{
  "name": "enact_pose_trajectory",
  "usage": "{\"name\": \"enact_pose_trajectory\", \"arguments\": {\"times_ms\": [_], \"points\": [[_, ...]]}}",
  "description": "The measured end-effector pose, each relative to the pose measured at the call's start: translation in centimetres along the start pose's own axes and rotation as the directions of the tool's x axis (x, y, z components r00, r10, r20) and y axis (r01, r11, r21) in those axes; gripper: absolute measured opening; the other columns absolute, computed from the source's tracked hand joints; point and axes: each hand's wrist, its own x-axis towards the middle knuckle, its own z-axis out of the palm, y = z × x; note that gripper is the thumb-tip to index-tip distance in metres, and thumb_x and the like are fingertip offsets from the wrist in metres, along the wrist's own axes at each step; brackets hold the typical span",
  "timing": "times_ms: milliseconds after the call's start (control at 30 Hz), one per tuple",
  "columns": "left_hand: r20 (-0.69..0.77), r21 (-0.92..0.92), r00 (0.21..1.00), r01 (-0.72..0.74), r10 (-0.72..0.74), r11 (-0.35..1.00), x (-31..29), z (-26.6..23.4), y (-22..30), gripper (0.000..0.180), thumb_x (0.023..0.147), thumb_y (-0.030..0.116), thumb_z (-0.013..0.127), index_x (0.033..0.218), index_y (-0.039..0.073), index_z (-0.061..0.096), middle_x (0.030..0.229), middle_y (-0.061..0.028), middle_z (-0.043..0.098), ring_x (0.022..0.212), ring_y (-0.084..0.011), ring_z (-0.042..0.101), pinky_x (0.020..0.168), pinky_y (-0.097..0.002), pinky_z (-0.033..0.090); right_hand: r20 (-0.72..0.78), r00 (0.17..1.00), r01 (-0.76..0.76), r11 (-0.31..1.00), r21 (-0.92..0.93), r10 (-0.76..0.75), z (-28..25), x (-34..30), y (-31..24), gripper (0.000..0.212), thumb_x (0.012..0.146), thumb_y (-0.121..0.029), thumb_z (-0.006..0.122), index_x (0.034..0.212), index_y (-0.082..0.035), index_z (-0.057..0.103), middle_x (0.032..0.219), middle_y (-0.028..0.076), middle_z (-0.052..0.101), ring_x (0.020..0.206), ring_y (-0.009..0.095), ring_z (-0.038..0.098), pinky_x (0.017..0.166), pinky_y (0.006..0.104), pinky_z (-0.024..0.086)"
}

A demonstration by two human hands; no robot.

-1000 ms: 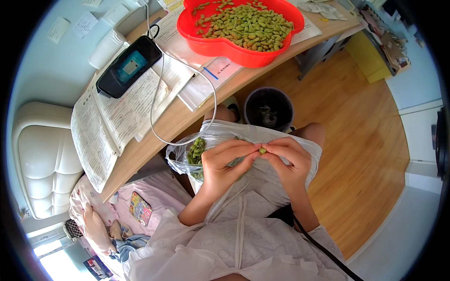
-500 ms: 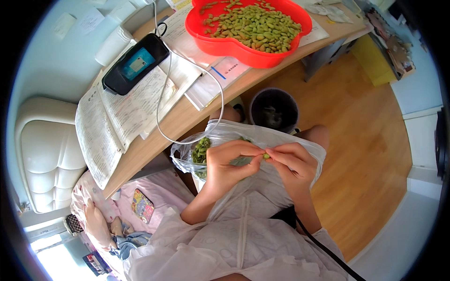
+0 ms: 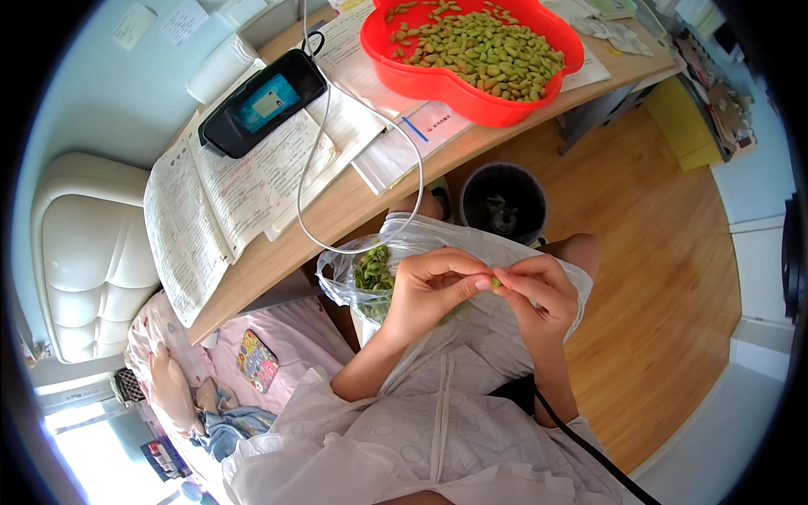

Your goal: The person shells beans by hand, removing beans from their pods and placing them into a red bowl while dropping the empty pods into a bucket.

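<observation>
Above my lap, both hands meet at the fingertips. My left hand [image 3: 429, 290] pinches a small green bean [image 3: 497, 284] between thumb and index finger. From the other side, my right hand [image 3: 543, 299] also closes its fingertips on it, covering most of it. Behind my left hand, on my lap, a clear plastic bag [image 3: 335, 282] lies open with green pods [image 3: 373, 269] in it. Up on the desk, a red scalloped bowl [image 3: 471, 109] contains many loose green beans [image 3: 480, 50].
The wooden desk [image 3: 278, 265] bears open notebooks [image 3: 181, 227], a black device with a lit screen [image 3: 265, 103] and a looping white cable [image 3: 418, 181]. A dark bin [image 3: 503, 202] stands on the floor beyond my knees. At left, a patterned phone [image 3: 257, 362] lies on pink bedding [image 3: 295, 337].
The view has shifted, so the desk and bowl sit slightly farther right. My fingertips now cover more of the bean.
</observation>
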Motion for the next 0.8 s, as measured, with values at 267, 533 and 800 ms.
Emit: {"name": "enact_pose_trajectory", "arguments": {"times_ms": [267,533,800], "points": [[-0.063,-0.038,0.997,-0.042,0.040,0.998,-0.4,0.7,-0.8,0.007,0.085,-0.003,0.064,0.091,-0.006,0.064,0.092,-0.0115,0.064,0.083,-0.0147,0.060,0.075,-0.0256,0.048,0.012,0.998,-0.061,0.992,0.110,0.060,0.1,-0.4,0.4,0.023,0.072,0.007,0.073,0.093,-0.002,0.072,0.087,0.007,0.060,0.076,0.014,0.059,0.063,0.0211,0.048],[-0.164,0.009,0.973,-0.160,0.160,0.987,-0.5,2.1,-1.7,0.009,0.085,-0.004,0.064,0.093,-0.006,0.062,0.092,-0.0110,0.063,0.085,-0.0166,0.065,0.076,-0.0273,0.055,0.071,0.950,-0.285,0.747,0.601,0.306,1.2,-1.5,2.2,0.016,0.082,0.005,0.065,0.097,0.000,0.068,0.094,0.006,0.054,0.086,0.014,0.055,0.076,0.0229,0.047],[0.012,0.721,0.790,-0.432,0.613,0.542,0.7,1.6,-1.5,0.019,0.073,-0.005,0.073,0.089,-0.003,0.063,0.090,-0.0133,0.063,0.077,-0.0224,0.065,0.073,-0.0283,0.056,0.001,0.939,-0.299,0.813,0.499,0.344,1.5,-1.1,1.4,0.023,0.084,0.004,0.064,0.107,0.003,0.063,0.106,0.010,0.058,0.096,0.016,0.058,0.081,0.0247,0.048]]}}
